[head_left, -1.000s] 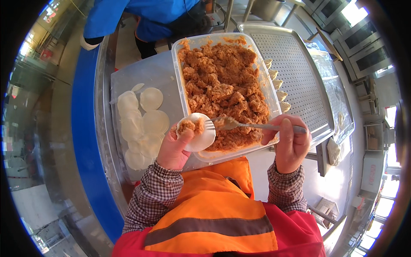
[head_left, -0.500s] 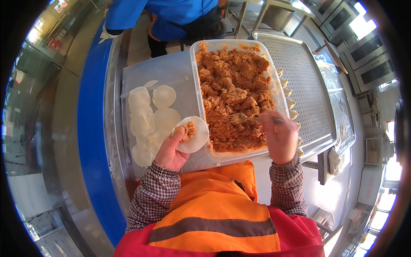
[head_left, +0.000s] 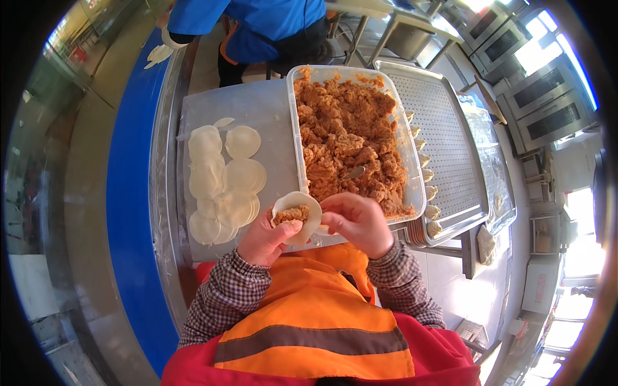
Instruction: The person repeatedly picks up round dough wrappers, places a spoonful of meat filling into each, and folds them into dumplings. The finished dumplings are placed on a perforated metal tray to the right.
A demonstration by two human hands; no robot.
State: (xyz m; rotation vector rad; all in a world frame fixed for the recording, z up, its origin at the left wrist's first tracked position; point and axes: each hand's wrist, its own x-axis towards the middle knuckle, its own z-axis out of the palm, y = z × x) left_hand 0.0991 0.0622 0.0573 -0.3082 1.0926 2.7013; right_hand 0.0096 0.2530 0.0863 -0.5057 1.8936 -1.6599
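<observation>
My left hand cradles a round dumpling wrapper that curves up around a lump of orange-brown filling; the thumb presses by the filling. At the wrapper's right edge, the fingers of my right hand are closed in a pinch on the dough. Beyond the hands is a clear plastic tub of minced filling. A small metal end of a spoon-like tool shows against the filling; whether my right hand touches it I cannot tell. Overlapping round wrappers lie to the left.
A perforated metal tray stands right of the tub, with several shaped dumplings along its left edge. A blue strip edges the table at left. Across from me is a person in blue, one hand near more wrappers.
My right hand has moved from above the tub, where it held the tool, left and nearer to the wrapper's edge. The wrapper is now more curled around the filling.
</observation>
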